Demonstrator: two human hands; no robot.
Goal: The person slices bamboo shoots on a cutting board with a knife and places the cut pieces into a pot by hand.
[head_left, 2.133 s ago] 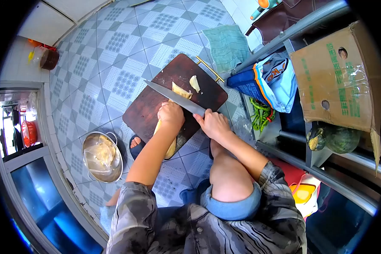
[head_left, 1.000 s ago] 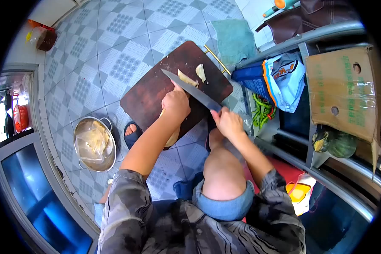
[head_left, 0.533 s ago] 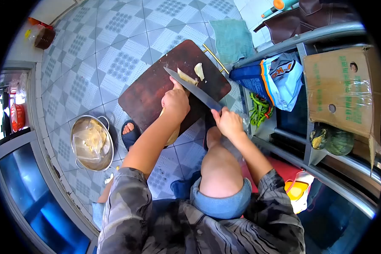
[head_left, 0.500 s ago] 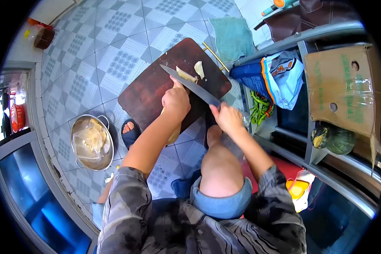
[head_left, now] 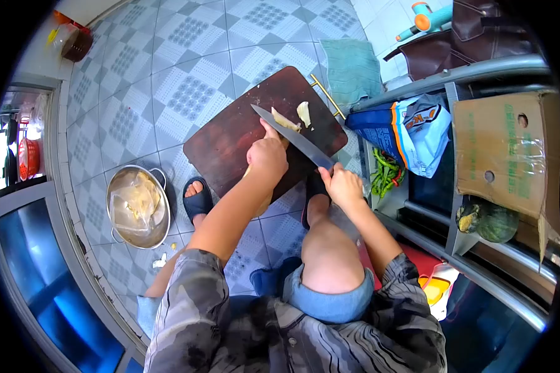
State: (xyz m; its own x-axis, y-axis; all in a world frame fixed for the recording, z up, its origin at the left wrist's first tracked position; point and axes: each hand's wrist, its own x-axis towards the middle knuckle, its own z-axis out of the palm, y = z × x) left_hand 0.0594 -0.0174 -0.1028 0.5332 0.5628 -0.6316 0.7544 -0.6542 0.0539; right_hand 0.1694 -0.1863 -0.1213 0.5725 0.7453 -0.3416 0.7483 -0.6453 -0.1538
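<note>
A dark red-brown cutting board (head_left: 221,137) lies on the tiled floor between my feet. My right hand (head_left: 344,185) is closed round the handle of a large knife (head_left: 302,142), whose blade slants up and left across the board. My left hand (head_left: 267,155) presses a long pale yellowish piece of food (head_left: 262,206) to the board, one finger stretched along it close to the blade. My forearm hides much of that piece. Just beyond the blade lies a cut pale piece (head_left: 285,119), and a smaller whitish piece (head_left: 303,114) sits to its right.
A metal pot (head_left: 165,217) holding a plastic bag stands left of my foot. On the right, a metal rack (head_left: 451,112) carries a cardboard box (head_left: 498,149), green chilies (head_left: 386,173), a blue-white bag (head_left: 423,133) and a dark green squash (head_left: 498,224). A greenish cloth (head_left: 351,71) lies beyond the board.
Since the earliest frame, my left hand's finger has stretched forward along the food. The view has shifted slightly. The knife stays across the board in my right hand.
</note>
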